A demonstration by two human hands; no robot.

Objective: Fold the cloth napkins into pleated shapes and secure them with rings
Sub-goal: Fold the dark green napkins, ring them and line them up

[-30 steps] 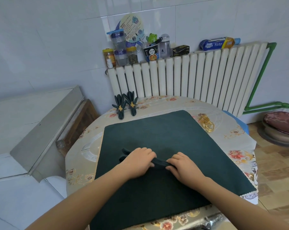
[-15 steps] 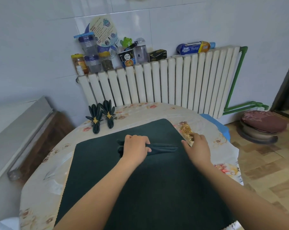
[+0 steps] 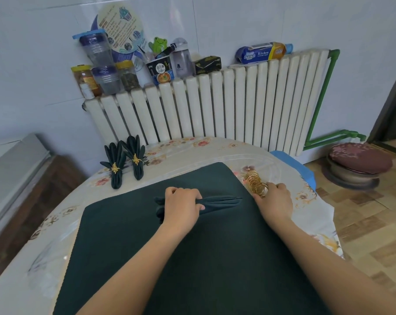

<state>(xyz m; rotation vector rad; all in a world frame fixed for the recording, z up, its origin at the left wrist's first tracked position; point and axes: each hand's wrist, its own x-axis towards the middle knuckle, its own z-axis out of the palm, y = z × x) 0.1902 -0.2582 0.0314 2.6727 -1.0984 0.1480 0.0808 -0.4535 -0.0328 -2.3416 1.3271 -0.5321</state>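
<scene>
We grip the pleated napkin with our left hand, long axis left-right, free end pointing right. Our right hand pinches at the gold rings, just beyond that end.

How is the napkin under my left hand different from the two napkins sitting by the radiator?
The pleated napkin has no ring; the two finished napkins each carry a gold ring. The pleated napkin is a closed strip gripped by the left hand; the finished ones fan out, untouched. It lies on the dark green mat; they lie on the floral tablecloth. All are dark green cloth.
</scene>
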